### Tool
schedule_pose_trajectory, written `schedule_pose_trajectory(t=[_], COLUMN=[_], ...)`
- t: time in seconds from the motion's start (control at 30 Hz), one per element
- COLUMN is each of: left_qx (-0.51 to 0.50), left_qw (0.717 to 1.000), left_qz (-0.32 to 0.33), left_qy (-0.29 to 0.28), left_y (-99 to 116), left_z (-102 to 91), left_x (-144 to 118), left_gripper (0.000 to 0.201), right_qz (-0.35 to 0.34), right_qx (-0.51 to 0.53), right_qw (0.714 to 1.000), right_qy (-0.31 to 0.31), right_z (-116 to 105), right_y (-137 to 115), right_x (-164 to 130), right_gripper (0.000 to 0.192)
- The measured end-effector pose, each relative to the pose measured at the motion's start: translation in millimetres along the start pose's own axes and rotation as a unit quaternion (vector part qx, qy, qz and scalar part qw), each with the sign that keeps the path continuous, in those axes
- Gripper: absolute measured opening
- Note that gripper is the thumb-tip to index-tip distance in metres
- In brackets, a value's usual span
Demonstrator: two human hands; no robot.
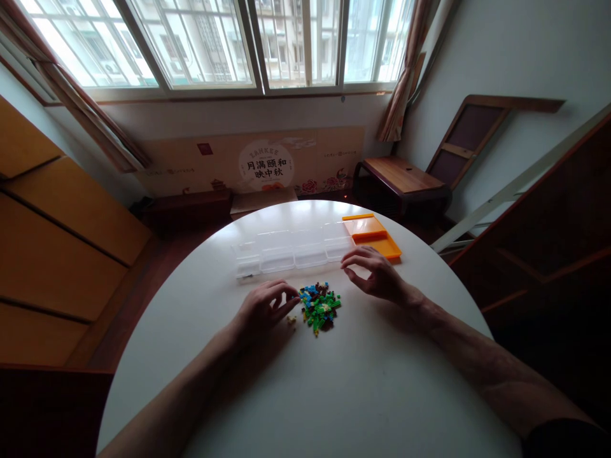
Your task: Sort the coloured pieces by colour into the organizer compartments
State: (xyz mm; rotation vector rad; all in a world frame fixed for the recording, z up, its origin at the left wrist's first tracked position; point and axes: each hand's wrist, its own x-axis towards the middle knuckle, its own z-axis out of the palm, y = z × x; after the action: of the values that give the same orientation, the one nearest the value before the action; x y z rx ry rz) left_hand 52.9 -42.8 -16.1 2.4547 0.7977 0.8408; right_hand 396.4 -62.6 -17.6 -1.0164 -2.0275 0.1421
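A pile of small building bricks point(322, 308), mostly green with blue, brown and yellow ones, lies on the white round table point(305, 394). At the pile's left edge, my left hand point(267, 305) has its thumb and index finger brought together; anything between them is too small to make out. A few tan bricks point(291, 320) lie just below those fingertips. My right hand point(375, 272) hovers by the front of the clear compartment boxes point(278, 259), near the orange box point(387, 247). Its thumb and index tips nearly meet, and I cannot make out what they hold.
Clear lids point(274, 240) stand open behind the row of compartments. Beyond the table are a cardboard panel point(214, 165) under the window and a wooden stool point(403, 175). A folded wooden frame point(470, 137) leans on the right wall.
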Motion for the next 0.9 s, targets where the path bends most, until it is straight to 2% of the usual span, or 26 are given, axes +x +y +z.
schedule_pose_trajectory(t=[0.1,0.17,0.27,0.33,0.53,0.9], left_qx=[-0.082,-0.125,-0.158,-0.164,-0.168,-0.176], left_qw=[0.996,0.991,0.987,0.985,0.985,0.983], left_qz=[-0.023,-0.037,-0.037,-0.034,-0.02,-0.022], left_qy=[0.014,0.013,-0.02,-0.041,-0.045,-0.044], left_y=[2.7,6.7,12.7,14.8,12.5,10.9], left_z=[4.1,7.4,10.7,11.4,13.1,17.8], left_x=[4.0,6.3,7.8,7.6,7.1,9.5], left_gripper=[0.021,0.022,0.025,0.026,0.027,0.02], right_qz=[-0.016,-0.066,-0.144,-0.165,-0.17,-0.188], right_qx=[0.032,0.043,0.049,0.053,0.073,0.061], right_qw=[0.999,0.997,0.988,0.984,0.981,0.978], right_qy=[-0.012,-0.029,-0.042,-0.042,-0.063,-0.064], right_z=[9.9,19.8,31.0,32.8,28.7,32.5], right_y=[-18.6,-27.7,-33.6,-33.7,-31.8,-33.4], right_x=[-0.1,-0.6,-0.3,0.6,1.7,1.1], right_gripper=[0.008,0.012,0.024,0.024,0.014,0.017])
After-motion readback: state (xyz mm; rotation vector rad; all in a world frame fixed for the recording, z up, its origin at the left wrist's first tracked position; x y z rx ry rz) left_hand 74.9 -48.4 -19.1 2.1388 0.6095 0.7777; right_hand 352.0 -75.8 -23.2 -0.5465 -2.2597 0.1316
